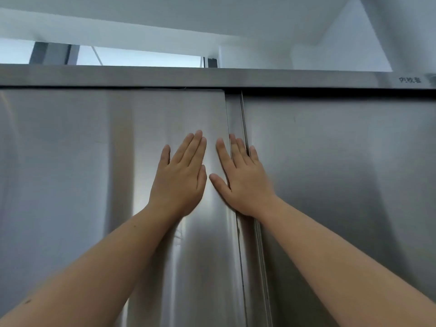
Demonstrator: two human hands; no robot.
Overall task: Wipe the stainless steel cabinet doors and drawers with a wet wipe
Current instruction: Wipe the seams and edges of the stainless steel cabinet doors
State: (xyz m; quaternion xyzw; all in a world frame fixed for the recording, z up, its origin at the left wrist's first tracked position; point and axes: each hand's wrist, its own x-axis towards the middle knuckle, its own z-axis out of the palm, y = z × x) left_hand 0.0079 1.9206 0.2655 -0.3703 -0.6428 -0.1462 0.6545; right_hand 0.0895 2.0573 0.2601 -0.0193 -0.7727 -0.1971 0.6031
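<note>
White ceiling (165, 17) showing above steel cabinet (212, 77). Left hand (181, 178) pressing flat on left door (70, 173), right hand (243, 180) spanning center overlap (234, 119), probably sliding doors shut. Both grips splayed, holding nothing; no wipe showing.

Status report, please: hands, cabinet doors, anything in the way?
Left hand open, flat on left door. Right hand open, across door seam. No wipe visible.

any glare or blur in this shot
Head view: soft bright streaks run down the left door, strongest below the left hand; a dark reflection sits on the right door; the right hand looks slightly smeared; the label on the top rail is too blurred to read.
</note>
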